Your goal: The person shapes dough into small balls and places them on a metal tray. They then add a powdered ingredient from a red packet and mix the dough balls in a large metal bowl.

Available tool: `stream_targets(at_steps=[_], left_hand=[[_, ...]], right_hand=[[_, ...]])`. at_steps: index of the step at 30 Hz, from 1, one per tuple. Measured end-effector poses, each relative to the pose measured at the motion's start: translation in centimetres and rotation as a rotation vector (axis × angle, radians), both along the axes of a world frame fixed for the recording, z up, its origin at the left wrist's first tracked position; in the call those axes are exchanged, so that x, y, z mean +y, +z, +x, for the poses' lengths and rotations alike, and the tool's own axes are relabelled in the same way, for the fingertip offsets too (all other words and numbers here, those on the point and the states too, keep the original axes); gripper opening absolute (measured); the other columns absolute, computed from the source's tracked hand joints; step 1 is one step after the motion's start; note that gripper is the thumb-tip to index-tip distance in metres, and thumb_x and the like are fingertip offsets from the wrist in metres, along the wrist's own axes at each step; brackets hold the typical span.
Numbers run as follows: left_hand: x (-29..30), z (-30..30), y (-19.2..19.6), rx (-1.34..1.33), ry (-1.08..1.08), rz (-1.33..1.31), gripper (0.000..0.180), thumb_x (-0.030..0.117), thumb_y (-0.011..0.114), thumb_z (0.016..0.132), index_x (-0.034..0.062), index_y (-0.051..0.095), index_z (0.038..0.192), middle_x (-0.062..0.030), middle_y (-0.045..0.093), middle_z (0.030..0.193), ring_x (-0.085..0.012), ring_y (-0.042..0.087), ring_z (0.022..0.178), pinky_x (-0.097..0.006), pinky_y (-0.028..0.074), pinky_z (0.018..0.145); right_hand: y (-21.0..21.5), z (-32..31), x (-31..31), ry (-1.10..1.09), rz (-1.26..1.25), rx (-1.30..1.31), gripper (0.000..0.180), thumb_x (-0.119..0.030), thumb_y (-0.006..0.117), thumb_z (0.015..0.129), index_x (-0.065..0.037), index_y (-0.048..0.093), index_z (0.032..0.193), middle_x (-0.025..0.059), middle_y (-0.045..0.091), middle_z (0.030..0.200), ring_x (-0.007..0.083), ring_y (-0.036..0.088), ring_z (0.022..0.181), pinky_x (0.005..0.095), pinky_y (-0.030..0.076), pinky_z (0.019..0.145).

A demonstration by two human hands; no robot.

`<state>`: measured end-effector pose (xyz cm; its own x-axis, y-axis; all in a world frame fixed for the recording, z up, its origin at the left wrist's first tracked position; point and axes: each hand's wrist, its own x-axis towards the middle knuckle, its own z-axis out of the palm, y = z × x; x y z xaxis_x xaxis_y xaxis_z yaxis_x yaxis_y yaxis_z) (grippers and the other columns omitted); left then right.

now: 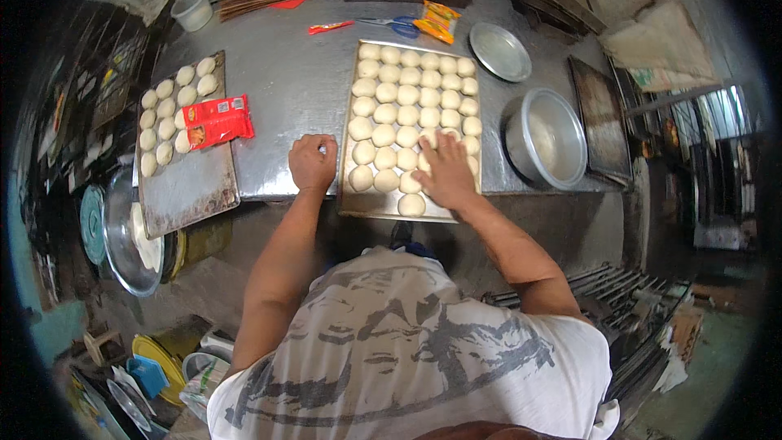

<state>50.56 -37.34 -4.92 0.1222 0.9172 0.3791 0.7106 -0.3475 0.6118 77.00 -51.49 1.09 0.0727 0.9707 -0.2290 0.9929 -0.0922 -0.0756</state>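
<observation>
A metal baking tray [352, 205] lies on the grey table, filled with rows of pale round dough balls [407, 91]. My right hand [444, 171] lies flat with spread fingers on the dough balls at the tray's near right corner. My left hand [313, 162] is a closed fist on the table just left of the tray; a small pale bit shows at its knuckles, and what it is I cannot tell.
A second tray [191, 187] at the left carries several dough balls [167, 108] and a red packet [217, 121]. A steel bowl [547, 138], a round metal plate [499, 51], blue scissors [399, 27], an orange packet [437, 21] and a dark empty tray [601, 118] lie to the right and back.
</observation>
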Motion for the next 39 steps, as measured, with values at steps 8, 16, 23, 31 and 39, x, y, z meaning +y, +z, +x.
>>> stream_targets(at_steps=[8, 16, 23, 31, 39], left_hand=[[0.3, 0.3, -0.6, 0.060, 0.049, 0.026, 0.010, 0.024, 0.072, 0.083, 0.0147, 0.073, 0.080, -0.0049, 0.069, 0.084, -0.0289, 0.064, 0.082, -0.044, 0.048, 0.075], [0.6, 1.3, -0.1, 0.054, 0.102, -0.055, 0.012, 0.027, 0.073, 0.084, 0.0155, 0.072, 0.079, -0.0041, 0.068, 0.084, -0.0277, 0.063, 0.083, -0.042, 0.047, 0.078], [1.1, 2.9, 0.4, -0.034, 0.132, -0.005, 0.019, 0.028, 0.068, 0.090, 0.0113, 0.072, 0.081, -0.0065, 0.066, 0.082, -0.0288, 0.061, 0.081, -0.042, 0.047, 0.077], [0.5, 0.5, 0.1, -0.121, 0.110, -0.025, 0.022, 0.029, 0.067, 0.094, 0.0092, 0.071, 0.086, -0.0079, 0.066, 0.079, -0.0280, 0.061, 0.078, -0.041, 0.047, 0.075], [1.0, 0.5, -0.4, -0.026, 0.031, -0.040, 0.018, 0.026, 0.066, 0.093, 0.0099, 0.071, 0.086, -0.0076, 0.068, 0.081, -0.0301, 0.063, 0.079, -0.042, 0.047, 0.074]], right_hand=[[0.6, 1.4, 10.4, -0.172, 0.185, 0.067, 0.095, -0.065, 0.053, 0.092, -0.004, 0.024, 0.158, 0.0297, 0.023, 0.161, 0.0448, 0.015, 0.151, 0.0511, 0.010, 0.124], [-0.9, 3.3, 11.0, 0.106, 0.152, -0.017, 0.091, -0.070, 0.048, 0.093, -0.010, 0.030, 0.158, 0.0242, 0.019, 0.164, 0.0439, 0.015, 0.151, 0.0570, 0.009, 0.123], [-2.5, -0.3, 20.1, 0.226, 0.353, 0.022, 0.087, -0.067, 0.048, 0.093, -0.008, 0.035, 0.155, 0.0226, 0.030, 0.160, 0.0423, 0.022, 0.150, 0.0554, 0.014, 0.122], [-2.2, 2.4, 12.2, 0.207, 0.072, -0.074, 0.087, -0.065, 0.051, 0.093, -0.012, 0.029, 0.158, 0.0214, 0.020, 0.164, 0.0428, 0.014, 0.152, 0.0569, 0.010, 0.123], [-2.8, -7.6, 15.9, 0.227, 0.144, 0.020, 0.085, -0.068, 0.047, 0.094, -0.017, 0.028, 0.159, 0.0223, 0.021, 0.164, 0.0427, 0.012, 0.153, 0.0576, 0.006, 0.123]])
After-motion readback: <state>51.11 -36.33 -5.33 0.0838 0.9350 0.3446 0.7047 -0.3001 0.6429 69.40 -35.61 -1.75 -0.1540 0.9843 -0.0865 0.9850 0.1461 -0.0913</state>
